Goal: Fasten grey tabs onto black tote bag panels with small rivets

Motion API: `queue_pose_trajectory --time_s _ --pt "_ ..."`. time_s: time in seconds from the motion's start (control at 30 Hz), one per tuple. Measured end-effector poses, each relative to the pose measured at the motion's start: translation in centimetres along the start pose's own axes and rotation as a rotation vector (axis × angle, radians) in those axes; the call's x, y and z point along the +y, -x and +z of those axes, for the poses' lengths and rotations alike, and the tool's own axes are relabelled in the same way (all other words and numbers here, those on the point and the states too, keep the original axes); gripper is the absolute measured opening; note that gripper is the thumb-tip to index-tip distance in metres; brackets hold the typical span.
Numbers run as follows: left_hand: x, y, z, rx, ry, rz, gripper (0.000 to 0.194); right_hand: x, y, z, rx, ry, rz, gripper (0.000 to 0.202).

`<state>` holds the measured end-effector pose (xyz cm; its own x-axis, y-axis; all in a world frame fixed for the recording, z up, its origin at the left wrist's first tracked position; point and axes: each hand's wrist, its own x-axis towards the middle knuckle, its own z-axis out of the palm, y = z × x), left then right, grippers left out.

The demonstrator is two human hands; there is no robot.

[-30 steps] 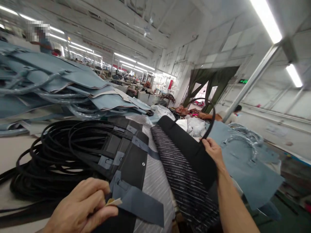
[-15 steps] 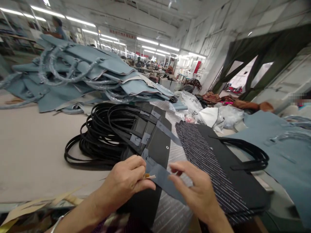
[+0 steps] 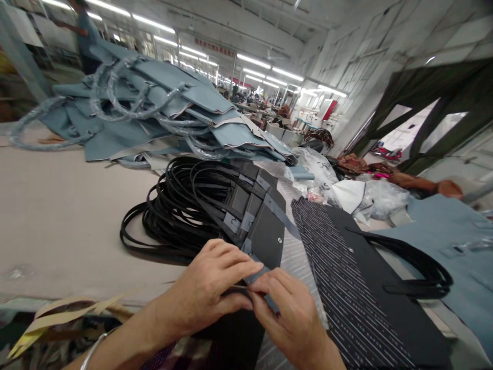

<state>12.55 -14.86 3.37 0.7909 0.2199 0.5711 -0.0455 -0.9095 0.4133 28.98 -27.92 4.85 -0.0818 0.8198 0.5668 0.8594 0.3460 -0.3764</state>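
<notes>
My left hand (image 3: 210, 285) is closed at the near edge of a stack of black bag panels (image 3: 269, 231), its thumb below and fingers above a dark edge. A grey-blue strip (image 3: 259, 273) lies under my left fingertips. Pinched against the same strip, my right hand (image 3: 292, 308) meets the left; the fingers cover most of the strip's end. Long black strap handles (image 3: 169, 205) loop leftward from the panels. More grey-blue strips wrap the handle ends, such as the strip (image 3: 279, 210) farther up. What lies inside my right pinch is mostly hidden.
Blue bag pieces with plastic-wrapped handles (image 3: 162, 113) are heaped behind. To the right lie black panels with striped lining (image 3: 342, 277) and black handles (image 3: 423, 257). Tan strips (image 3: 57, 324) hang at the table's (image 3: 77, 216) near edge. A person (image 3: 85, 36) stands far left.
My right hand has moved left, bringing the free end of the grey-blue strip in to my left hand. The left fingers have straightened over the strip. The whole view has shifted.
</notes>
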Motion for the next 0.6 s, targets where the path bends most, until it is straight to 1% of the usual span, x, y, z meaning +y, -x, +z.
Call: queue_pose_trajectory --time_s 0.07,0.1,0.17,0.2,0.27,0.3,0.37,0.43,0.47,0.53,0.6 --pt "-0.2 -0.3 0.0 -0.013 0.047 0.016 0.010 0.0 -0.1 0.2 0.019 0.029 -0.020 0.016" --pt "-0.2 -0.5 0.1 -0.010 0.056 0.014 0.007 0.0 -0.1 0.3 0.036 0.042 -0.023 0.016" --pt "-0.1 -0.7 0.5 -0.002 0.047 0.000 0.016 0.1 0.0 0.5 0.092 0.054 0.007 0.016" --pt "0.1 -0.8 0.8 0.010 0.032 -0.008 0.018 0.3 0.1 0.7 0.119 0.042 0.049 0.016" --pt "0.6 -1.0 1.4 0.062 0.006 -0.019 0.021 1.3 0.3 1.2 0.173 -0.002 0.212 0.014" --pt "0.9 -1.0 1.8 0.088 0.012 -0.021 0.021 2.3 0.5 1.4 0.199 -0.035 0.332 0.012" --pt "1.2 -0.8 2.5 0.114 0.058 -0.024 0.020 5.1 0.8 1.5 0.251 -0.155 0.617 0.014" --pt "1.0 -0.5 3.1 0.095 0.078 -0.052 0.018 8.5 1.2 1.4 0.284 -0.371 0.882 0.026" --pt "0.7 -0.2 3.5 0.082 0.059 -0.076 0.018 10.2 1.4 1.2 0.280 -0.489 0.975 0.032" --pt "-0.1 0.3 4.1 0.070 -0.010 -0.119 0.020 13.1 1.6 1.0 0.256 -0.648 1.072 0.043" --pt "-0.9 0.7 4.7 0.074 -0.056 -0.129 0.022 14.8 1.6 0.9 0.228 -0.684 1.101 0.048"
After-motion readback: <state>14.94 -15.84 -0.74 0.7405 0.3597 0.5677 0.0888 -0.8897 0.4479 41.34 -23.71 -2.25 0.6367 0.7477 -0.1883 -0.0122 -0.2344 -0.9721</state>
